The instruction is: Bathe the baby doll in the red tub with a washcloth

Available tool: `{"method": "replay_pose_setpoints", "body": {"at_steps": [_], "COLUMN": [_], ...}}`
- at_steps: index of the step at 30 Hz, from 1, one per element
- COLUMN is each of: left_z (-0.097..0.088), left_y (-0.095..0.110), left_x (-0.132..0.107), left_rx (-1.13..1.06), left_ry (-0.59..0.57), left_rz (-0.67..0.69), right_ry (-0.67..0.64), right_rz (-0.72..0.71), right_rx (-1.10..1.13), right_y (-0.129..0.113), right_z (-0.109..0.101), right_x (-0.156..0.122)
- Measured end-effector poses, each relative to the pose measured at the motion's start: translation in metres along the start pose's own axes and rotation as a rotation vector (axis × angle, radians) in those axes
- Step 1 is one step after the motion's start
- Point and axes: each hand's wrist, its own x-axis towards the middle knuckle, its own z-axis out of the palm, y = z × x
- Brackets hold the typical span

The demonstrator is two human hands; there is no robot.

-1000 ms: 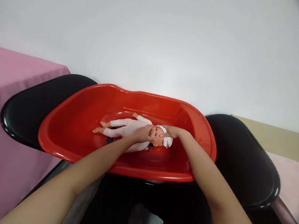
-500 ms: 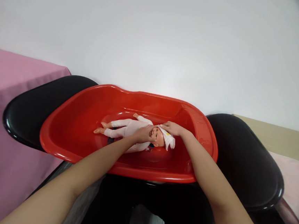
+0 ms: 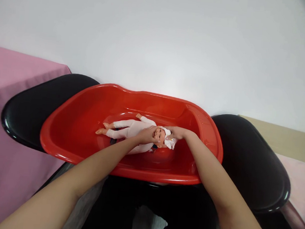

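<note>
- Doll (image 3: 137,130): lies on its back inside the red tub (image 3: 157,177), feet toward the left end, head toward the right; torso and limbs are covered in pale fabric.
- Left hand (image 3: 146,135): closed about the doll's chin and cheek, apparently steadying the head.
- Right hand (image 3: 178,132): clamped on a white cloth (image 3: 169,143), which lies against the crown of the doll's head.
- Stage: cloth work at the head appears under way; positioning in the tub is complete. Release of cloth and doll remains undone. How much of the head has been covered cannot be told.
- Surroundings: black surfaces flank the tub at left (image 3: 40,110) and right (image 3: 249,162).
</note>
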Motion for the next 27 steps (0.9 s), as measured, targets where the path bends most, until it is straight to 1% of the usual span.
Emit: {"method": "replay_pose_setpoints", "body": {"at_steps": [2,7,15,17,20,24,27], "left_z": [-0.002,-0.004,-0.004,-0.004,-0.004,-0.002,0.0], "left_y": [0.001,0.003,0.008,0.006,0.002,-0.005,-0.01], "left_x": [-0.001,-0.004,-0.006,-0.005,-0.004,-0.002,0.001], "left_rx": [0.013,0.107,0.078,0.085,0.11,0.095,0.094], "left_ry": [-0.009,-0.017,-0.047,-0.042,-0.028,-0.048,-0.053], "left_rz": [0.021,-0.011,0.031,0.028,0.02,0.039,0.028], "right_ry": [0.015,0.063,0.001,-0.003,0.03,-0.029,-0.027], "right_rz": [0.035,0.071,0.035,0.063,0.129,0.156,0.169], "right_rx": [-0.005,-0.034,-0.056,-0.054,-0.054,-0.016,-0.084], "right_y": [0.0,-0.002,-0.007,-0.009,-0.011,-0.011,-0.011], "right_z": [-0.002,-0.003,0.001,0.001,0.001,0.004,0.006], "right_x": [0.0,0.001,0.002,0.002,0.001,0.001,0.001]}}
